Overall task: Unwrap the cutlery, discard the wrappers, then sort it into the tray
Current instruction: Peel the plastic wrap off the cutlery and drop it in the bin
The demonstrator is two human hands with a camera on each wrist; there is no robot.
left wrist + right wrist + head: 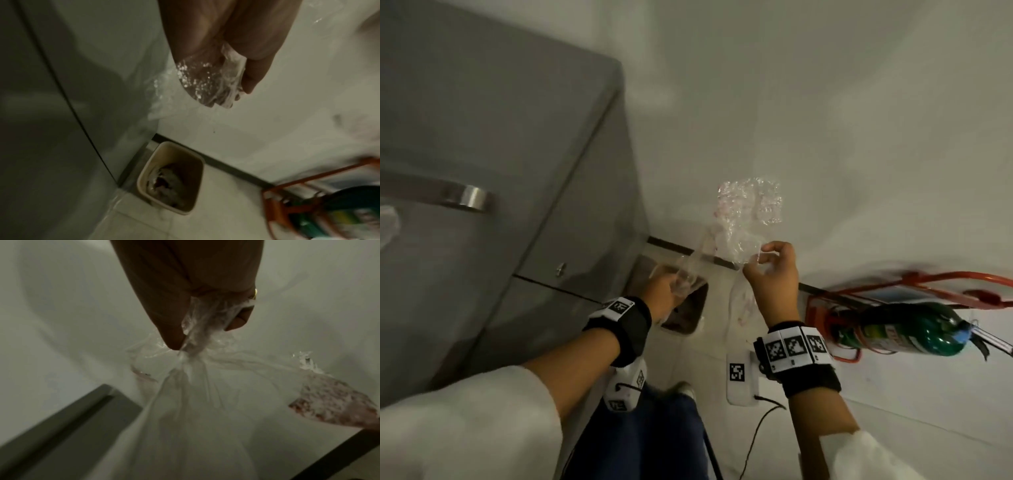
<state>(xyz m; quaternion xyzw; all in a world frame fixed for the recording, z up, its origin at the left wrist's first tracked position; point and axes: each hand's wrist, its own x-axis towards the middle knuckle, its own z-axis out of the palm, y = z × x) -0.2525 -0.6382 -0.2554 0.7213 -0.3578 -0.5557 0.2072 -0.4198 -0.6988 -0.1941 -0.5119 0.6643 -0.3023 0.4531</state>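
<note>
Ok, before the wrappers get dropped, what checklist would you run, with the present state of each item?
1. Left hand grips clear wrappers: ok.
2. Right hand pinches its wrappers: ok.
3. Bin open, with room inside: ok.
4. Left hand over the bin mouth: ok, it looks above it in the head view.
5. Right hand over the bin: not ok, it hangs to the right of it.
6. No cutlery left inside the wrappers: cannot tell, the plastic is crumpled and blurred.
</note>
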